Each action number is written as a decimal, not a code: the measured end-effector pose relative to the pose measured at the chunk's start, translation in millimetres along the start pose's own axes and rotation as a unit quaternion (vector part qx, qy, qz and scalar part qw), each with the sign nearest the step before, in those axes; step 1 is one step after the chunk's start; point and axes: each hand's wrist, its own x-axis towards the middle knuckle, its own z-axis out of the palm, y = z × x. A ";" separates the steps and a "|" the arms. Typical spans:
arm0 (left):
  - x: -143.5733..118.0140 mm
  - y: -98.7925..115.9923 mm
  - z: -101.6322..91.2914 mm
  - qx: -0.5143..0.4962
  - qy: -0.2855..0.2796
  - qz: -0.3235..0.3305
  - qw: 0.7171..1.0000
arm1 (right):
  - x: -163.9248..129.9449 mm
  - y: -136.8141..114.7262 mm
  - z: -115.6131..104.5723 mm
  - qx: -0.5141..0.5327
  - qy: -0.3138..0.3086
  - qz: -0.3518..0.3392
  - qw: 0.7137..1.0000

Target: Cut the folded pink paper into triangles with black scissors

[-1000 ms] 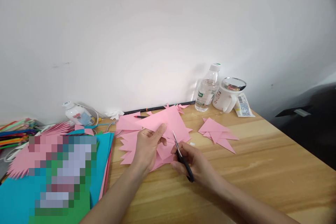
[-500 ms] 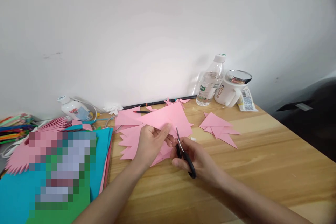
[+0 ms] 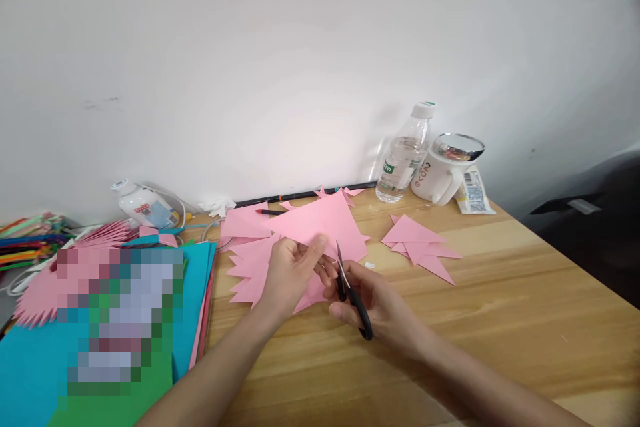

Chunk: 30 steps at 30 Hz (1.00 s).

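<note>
On wooden desk (image 3: 500, 320), near middle: left hand (image 3: 290, 273) pinches pink paper sheet (image 3: 320, 223), thumb on top, sheet lifted a bit and tilted. Right hand (image 3: 373, 303) grips black-handled scissors (image 3: 350, 287), fingers through loops, blades pointing up, touching sheet's lower edge. Heap of pink cut pieces (image 3: 250, 260) lies under hands. More pink triangles (image 3: 417, 247) near, to right. Water bottle (image 3: 406, 155) and white mug (image 3: 443, 170) stand by wall. Stack of coloured paper (image 3: 197, 293) lies at left.
</note>
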 end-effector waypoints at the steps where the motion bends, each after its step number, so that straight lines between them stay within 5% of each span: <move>1: 0.1 -0.1 -0.2 -0.003 0.002 -0.001 1.000 | 0.1 -1.0 0.2 0.006 -0.003 0.003 1.000; 30: -1.0 -4.2 1.9 -0.051 -0.003 -0.006 0.999 | 2.0 -6.1 1.0 0.039 0.003 0.020 0.999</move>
